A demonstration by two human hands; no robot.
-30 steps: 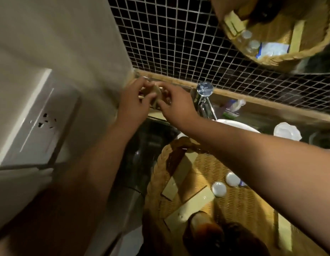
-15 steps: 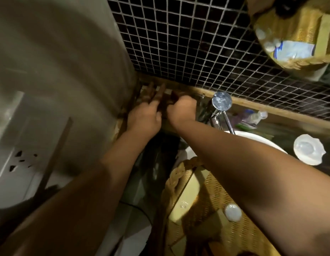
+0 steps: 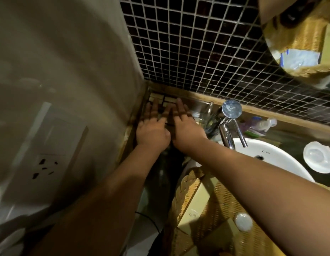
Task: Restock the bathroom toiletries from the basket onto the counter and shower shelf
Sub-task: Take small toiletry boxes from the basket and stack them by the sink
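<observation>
Both hands lie flat side by side in the back left corner of the counter, fingers spread and pointing at the wall. My left hand [image 3: 153, 124] and my right hand [image 3: 184, 126] rest on small pale boxes [image 3: 165, 99] lined up against the tiled wall; only the boxes' far ends show past my fingertips. The woven basket [image 3: 186, 193] sits low in the view on the sink's near side. It holds pale yellow boxes [image 3: 195, 207] and a small white round cap [image 3: 243, 221].
A chrome tap [image 3: 230, 122] stands right of my hands over the white basin [image 3: 271, 159]. A glass tumbler [image 3: 203, 115] and a plastic packet [image 3: 258, 126] sit by the tap. A white soap dish [image 3: 319, 157] is at far right, a wall socket [image 3: 44, 167] at left.
My hands went from holding a small item up near the corner to lying flat and spread on the boxes. The view has tilted down and closer to the counter.
</observation>
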